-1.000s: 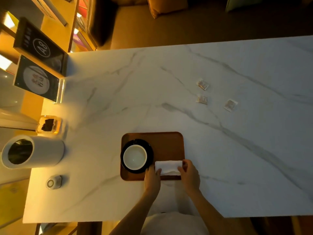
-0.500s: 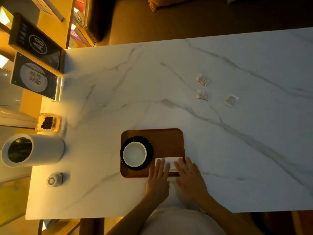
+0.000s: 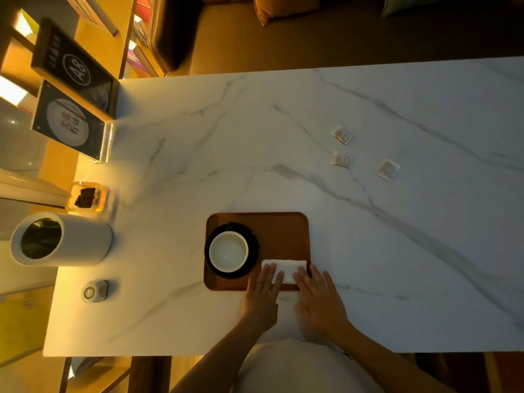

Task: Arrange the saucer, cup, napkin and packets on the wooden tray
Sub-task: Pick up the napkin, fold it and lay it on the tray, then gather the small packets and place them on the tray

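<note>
A wooden tray (image 3: pixel 283 231) lies on the marble table near the front edge. On its left side a black saucer (image 3: pixel 253 245) carries a white cup (image 3: pixel 228 251). A folded white napkin (image 3: pixel 286 268) lies at the tray's near right corner. My left hand (image 3: pixel 262 296) and my right hand (image 3: pixel 319 299) rest flat with fingers spread, fingertips on the napkin's near edge. Three small packets lie on the table far to the right: one (image 3: pixel 342 135), one (image 3: pixel 341 159) and one (image 3: pixel 387 169).
A white cylinder container (image 3: pixel 62 239) lies on its side at the left. Next to it stand a small glass jar (image 3: pixel 86 197), a small round device (image 3: pixel 95 290) and upright table signs (image 3: pixel 71 123). A dark seat (image 3: pixel 175 29) stands beyond the far edge.
My hands went from pinching the napkin's ends to lying flat with fingers spread on it. The napkin now lies flat on the tray.
</note>
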Available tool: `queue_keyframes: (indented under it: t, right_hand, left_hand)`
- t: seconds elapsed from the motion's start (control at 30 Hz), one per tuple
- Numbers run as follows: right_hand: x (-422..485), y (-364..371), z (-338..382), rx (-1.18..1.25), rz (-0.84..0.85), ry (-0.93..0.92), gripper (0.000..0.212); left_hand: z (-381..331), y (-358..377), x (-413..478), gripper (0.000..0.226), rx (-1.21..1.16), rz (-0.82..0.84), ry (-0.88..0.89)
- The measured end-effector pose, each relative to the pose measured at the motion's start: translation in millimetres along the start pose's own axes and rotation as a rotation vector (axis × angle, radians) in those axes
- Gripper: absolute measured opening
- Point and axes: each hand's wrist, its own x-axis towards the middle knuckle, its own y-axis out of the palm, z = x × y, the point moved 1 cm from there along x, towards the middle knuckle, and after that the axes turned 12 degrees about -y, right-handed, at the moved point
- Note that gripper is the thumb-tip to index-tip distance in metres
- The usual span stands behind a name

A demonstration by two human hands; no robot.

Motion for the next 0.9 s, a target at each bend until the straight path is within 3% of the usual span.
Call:
queue_keyframes:
  t: [0.4,0.6,0.67,0.77,0.83,0.9]
  right_hand:
    - [0.8,-6.8,10.5,-0.006,0.026,0.045,0.076]
    - [6.2,-12.5,6.0,0.001,0.108,0.034,0.060]
    - [9.4,-19.6,3.1,0.134,0.009,0.089,0.051]
    - [0.1,-36.7,-1.7,0.352,-0.306,0.282,0.041]
    - [-12.2,-42.6,-5.5,0.404,-0.458,0.373,0.041]
    - [-24.4,-46.7,-6.0,0.405,-0.463,0.421,0.048]
  left_hand:
    - [14.3,3.2,-9.8,0.085,0.034,-0.064,0.044]
    - [3.6,-19.0,-11.3,0.069,0.013,-0.023,0.036]
    - [1.9,-33.3,-16.3,0.057,-0.059,-0.058,0.066]
    - [10.6,-53.6,-23.8,0.047,-0.165,-0.181,0.102]
    - [23.3,-63.6,-27.0,0.051,-0.144,-0.278,0.099]
    - [37.1,-70.6,-27.2,0.062,-0.078,-0.334,0.086]
